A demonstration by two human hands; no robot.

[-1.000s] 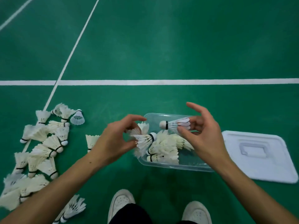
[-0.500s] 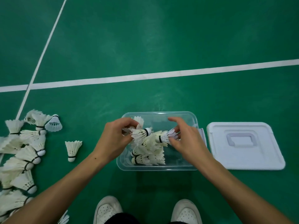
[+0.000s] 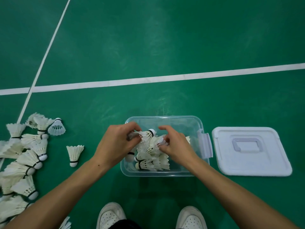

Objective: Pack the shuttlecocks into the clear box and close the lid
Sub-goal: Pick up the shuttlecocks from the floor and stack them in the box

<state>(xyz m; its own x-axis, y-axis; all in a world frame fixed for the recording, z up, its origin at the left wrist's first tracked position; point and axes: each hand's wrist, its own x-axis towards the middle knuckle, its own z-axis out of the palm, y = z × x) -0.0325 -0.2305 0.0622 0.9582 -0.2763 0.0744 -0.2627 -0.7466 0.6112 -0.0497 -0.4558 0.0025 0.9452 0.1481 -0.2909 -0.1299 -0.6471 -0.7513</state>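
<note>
The clear box (image 3: 179, 120) sits open on the green floor with several white feather shuttlecocks (image 3: 153, 161) piled inside. My left hand (image 3: 113, 144) reaches into the box's left side and pinches the feathers of a shuttlecock (image 3: 147, 133) whose cork points right. My right hand (image 3: 175, 146) is lowered into the middle of the box, its fingers curled round another shuttlecock (image 3: 162, 140) on top of the pile. The white lid (image 3: 250, 151) lies flat to the right of the box, handle side up.
A heap of loose shuttlecocks (image 3: 23, 161) covers the floor at the left, with one standing alone (image 3: 74, 154) nearer the box. White court lines (image 3: 148, 80) cross beyond the box. My two white shoes (image 3: 110, 215) are at the bottom edge.
Both hands have come down from above the box into it, each carrying its shuttlecock onto the pile. The camera view shifted slightly to the left.
</note>
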